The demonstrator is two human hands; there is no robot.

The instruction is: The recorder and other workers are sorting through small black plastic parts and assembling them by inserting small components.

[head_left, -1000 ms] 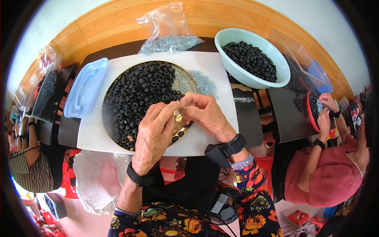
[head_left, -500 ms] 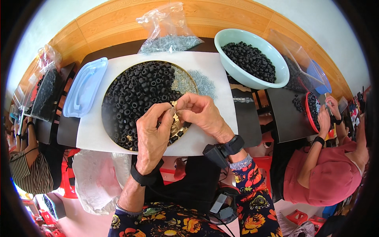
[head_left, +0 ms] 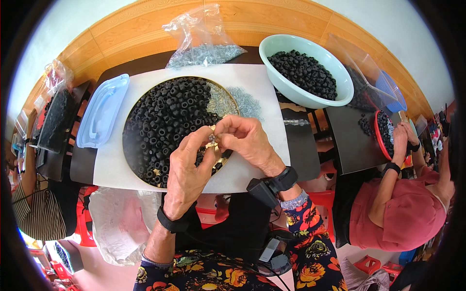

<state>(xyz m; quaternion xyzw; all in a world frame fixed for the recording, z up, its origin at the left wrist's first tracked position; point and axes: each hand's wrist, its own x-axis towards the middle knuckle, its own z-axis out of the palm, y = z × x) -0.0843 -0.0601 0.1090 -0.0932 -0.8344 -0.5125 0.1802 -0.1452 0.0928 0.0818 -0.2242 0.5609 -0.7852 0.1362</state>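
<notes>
Over the lower right of a round, gold-rimmed tray (head_left: 127, 154), both my hands meet with fingertips together. My left hand (head_left: 188, 167) pinches a small shiny gold piece with a clear stone-like bit (head_left: 212, 139) between thumb and forefinger. The fingers of my right hand (head_left: 248, 144) are closed in a pinch against its right side; whatever lies between those tips is hidden. Black ring-shaped beads (head_left: 167, 109) fill most of the tray, with small clear beads (head_left: 221, 101) at its upper right. A gold star (head_left: 157, 171) lies among the black ones.
White sheet (head_left: 109, 167) under the tray; blue plastic lid (head_left: 103, 111) on the left. Behind stands a clear bag of beads (head_left: 206, 53). A pale green basin (head_left: 344, 77) of black beads sits back right. Co-workers sit either side, one by a red tray (head_left: 378, 140).
My left fingers have parted slightly, so the gold piece with its clear bit now shows between my hands. The view has shifted a little. On the right, the co-worker's hands have come closer together.
</notes>
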